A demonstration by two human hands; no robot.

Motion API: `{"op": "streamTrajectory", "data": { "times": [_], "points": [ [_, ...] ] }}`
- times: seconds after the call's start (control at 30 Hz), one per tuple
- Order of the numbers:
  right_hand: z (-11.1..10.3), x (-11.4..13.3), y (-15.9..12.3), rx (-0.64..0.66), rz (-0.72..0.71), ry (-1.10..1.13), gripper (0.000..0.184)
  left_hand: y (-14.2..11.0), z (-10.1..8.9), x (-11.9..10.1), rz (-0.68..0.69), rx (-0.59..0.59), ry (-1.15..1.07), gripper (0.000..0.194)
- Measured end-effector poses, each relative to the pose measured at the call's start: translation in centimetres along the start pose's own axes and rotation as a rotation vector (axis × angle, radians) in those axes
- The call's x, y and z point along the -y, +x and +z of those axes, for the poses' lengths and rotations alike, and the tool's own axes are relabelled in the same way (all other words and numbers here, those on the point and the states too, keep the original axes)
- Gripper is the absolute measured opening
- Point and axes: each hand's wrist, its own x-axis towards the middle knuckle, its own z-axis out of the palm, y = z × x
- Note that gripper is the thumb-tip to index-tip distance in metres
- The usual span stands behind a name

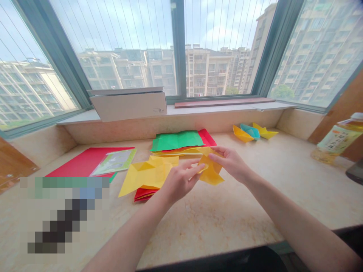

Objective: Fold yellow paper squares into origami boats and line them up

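Observation:
Between both hands, above the counter, is a partly folded sheet of yellow paper. My left hand pinches its left side with thumb and fingers. On the upper right edge of the same paper, my right hand has its fingers closed. To the left lies another creased yellow sheet, partly hidden by my left hand. Under that sheet, folded red paper sticks out. Just beyond the hands rests a stack of creased sheets with green paper on top and red paper showing at its right.
Three folded paper boats, the middle one a blue boat, stand at the back right. A drink bottle is at the far right. Flat red sheets and a plastic packet lie left. A white box sits on the sill.

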Motion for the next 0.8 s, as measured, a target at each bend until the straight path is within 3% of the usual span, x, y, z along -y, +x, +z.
{"op": "streamTrajectory", "data": {
  "times": [0.37,0.67,0.8],
  "points": [
    [0.7,-0.8,0.1,-0.007,-0.068,0.017,0.038,0.1,0.2,-0.5,-0.013,-0.015,0.04,0.023],
    [0.8,-0.7,0.0,0.063,-0.015,0.137,0.036,1.3,-0.4,-1.5,-0.39,-0.024,-0.349,0.03],
    [0.8,-0.7,-0.1,0.083,-0.04,0.1,0.034,1.4,-0.3,-1.4,-0.472,-0.054,-0.435,0.031]
  ]
}}
